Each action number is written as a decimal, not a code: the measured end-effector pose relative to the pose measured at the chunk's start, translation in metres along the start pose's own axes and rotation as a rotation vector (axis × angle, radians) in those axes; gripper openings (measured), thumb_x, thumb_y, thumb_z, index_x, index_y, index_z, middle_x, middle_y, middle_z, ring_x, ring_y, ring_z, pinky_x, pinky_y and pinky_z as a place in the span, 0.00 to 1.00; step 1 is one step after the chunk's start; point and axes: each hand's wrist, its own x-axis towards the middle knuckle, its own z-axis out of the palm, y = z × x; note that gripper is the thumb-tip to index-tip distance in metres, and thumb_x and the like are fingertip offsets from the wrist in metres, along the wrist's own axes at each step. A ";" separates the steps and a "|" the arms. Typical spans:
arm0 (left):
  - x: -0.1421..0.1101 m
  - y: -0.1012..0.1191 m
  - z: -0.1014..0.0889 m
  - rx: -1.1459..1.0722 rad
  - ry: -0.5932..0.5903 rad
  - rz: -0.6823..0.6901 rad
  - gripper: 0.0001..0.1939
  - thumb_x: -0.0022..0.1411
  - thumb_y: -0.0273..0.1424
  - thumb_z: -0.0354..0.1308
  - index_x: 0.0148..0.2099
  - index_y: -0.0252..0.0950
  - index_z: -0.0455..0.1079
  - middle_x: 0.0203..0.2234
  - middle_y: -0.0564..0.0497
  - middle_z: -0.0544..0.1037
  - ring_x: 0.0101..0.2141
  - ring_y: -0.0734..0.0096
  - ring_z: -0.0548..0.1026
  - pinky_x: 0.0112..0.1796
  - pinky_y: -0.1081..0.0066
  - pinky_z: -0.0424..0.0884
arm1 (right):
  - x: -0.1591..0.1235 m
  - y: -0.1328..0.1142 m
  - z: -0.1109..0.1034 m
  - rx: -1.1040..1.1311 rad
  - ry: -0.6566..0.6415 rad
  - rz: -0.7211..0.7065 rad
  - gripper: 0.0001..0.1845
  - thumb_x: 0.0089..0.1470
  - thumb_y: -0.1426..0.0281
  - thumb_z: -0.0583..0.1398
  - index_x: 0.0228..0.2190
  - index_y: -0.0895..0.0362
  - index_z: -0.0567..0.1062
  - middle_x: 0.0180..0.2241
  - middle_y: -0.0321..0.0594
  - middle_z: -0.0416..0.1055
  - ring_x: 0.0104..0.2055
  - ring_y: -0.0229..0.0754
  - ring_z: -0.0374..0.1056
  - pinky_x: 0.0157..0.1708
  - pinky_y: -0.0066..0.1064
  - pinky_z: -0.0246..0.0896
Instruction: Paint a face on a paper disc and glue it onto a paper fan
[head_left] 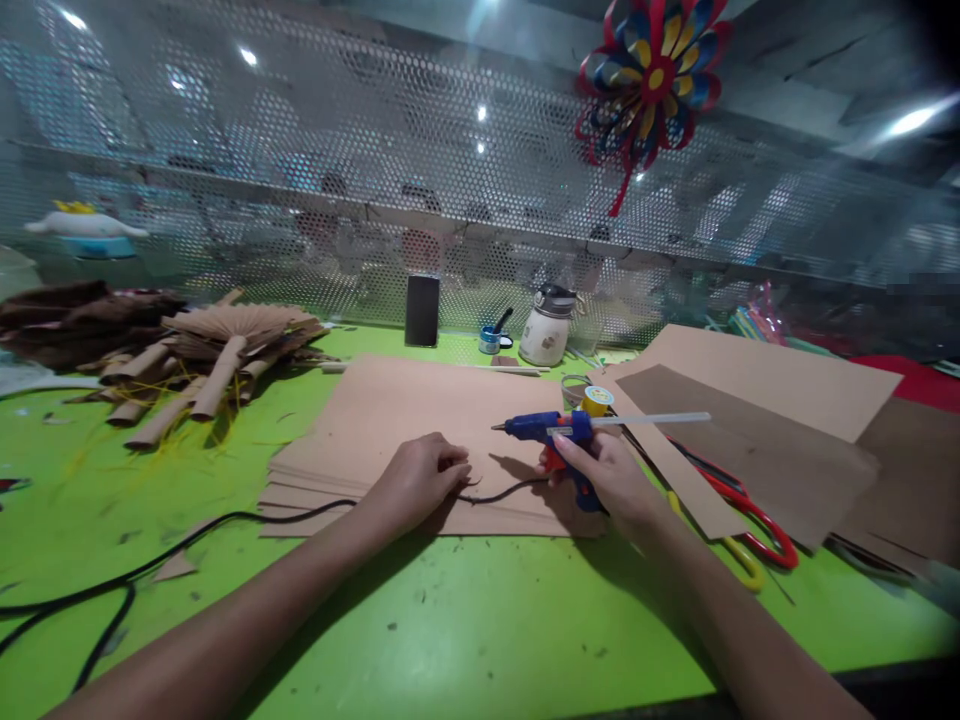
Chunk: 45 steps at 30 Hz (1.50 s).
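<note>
While the right hand [616,482] wraps the glue gun's [544,427] handle [589,495], the left hand's [412,480] hold is unclear.

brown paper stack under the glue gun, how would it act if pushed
The brown paper stack would probably fan out, as its near-left edges already lie staggered. Its layers look thin, so one may bend if lifted by a corner.

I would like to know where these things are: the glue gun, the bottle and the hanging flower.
Glue gun [561,424], head view: on its blue body.
Bottle [544,337], head view: on its white side.
Hanging flower [656,80], head view: on its round centre.
</note>
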 end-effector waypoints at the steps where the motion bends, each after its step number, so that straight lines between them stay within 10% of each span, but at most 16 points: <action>1: -0.001 0.002 0.000 -0.010 -0.008 0.000 0.11 0.66 0.37 0.55 0.43 0.34 0.71 0.38 0.50 0.75 0.39 0.69 0.74 0.42 0.61 0.72 | 0.000 0.000 -0.001 -0.007 -0.004 -0.008 0.22 0.51 0.52 0.63 0.29 0.61 0.74 0.28 0.46 0.76 0.27 0.40 0.69 0.31 0.34 0.65; 18: -0.039 0.036 -0.011 -0.096 -0.308 0.232 0.14 0.67 0.36 0.50 0.38 0.39 0.75 0.31 0.50 0.72 0.32 0.72 0.70 0.33 0.72 0.63 | 0.006 0.008 -0.013 0.123 0.133 -0.065 0.19 0.46 0.58 0.67 0.33 0.61 0.75 0.30 0.43 0.77 0.33 0.44 0.73 0.36 0.35 0.66; 30: -0.037 0.013 -0.013 -0.116 -0.352 0.299 0.10 0.63 0.29 0.53 0.38 0.41 0.76 0.29 0.53 0.76 0.30 0.74 0.72 0.31 0.75 0.62 | 0.003 0.010 -0.013 0.156 0.004 -0.016 0.14 0.50 0.62 0.66 0.32 0.62 0.77 0.31 0.43 0.76 0.32 0.40 0.71 0.36 0.32 0.66; 38: -0.033 0.018 -0.019 -0.229 -0.204 0.194 0.11 0.62 0.34 0.53 0.32 0.39 0.76 0.26 0.55 0.78 0.27 0.75 0.74 0.29 0.76 0.66 | 0.009 0.012 -0.014 0.075 0.047 -0.085 0.15 0.51 0.61 0.64 0.32 0.62 0.76 0.32 0.46 0.77 0.34 0.43 0.72 0.39 0.36 0.67; 45: -0.027 0.014 -0.036 -0.229 0.083 0.195 0.12 0.60 0.35 0.53 0.33 0.36 0.75 0.27 0.51 0.78 0.28 0.71 0.74 0.30 0.73 0.67 | 0.024 0.009 -0.001 -0.564 0.270 -0.269 0.20 0.59 0.59 0.53 0.33 0.63 0.76 0.31 0.48 0.77 0.34 0.49 0.72 0.35 0.38 0.66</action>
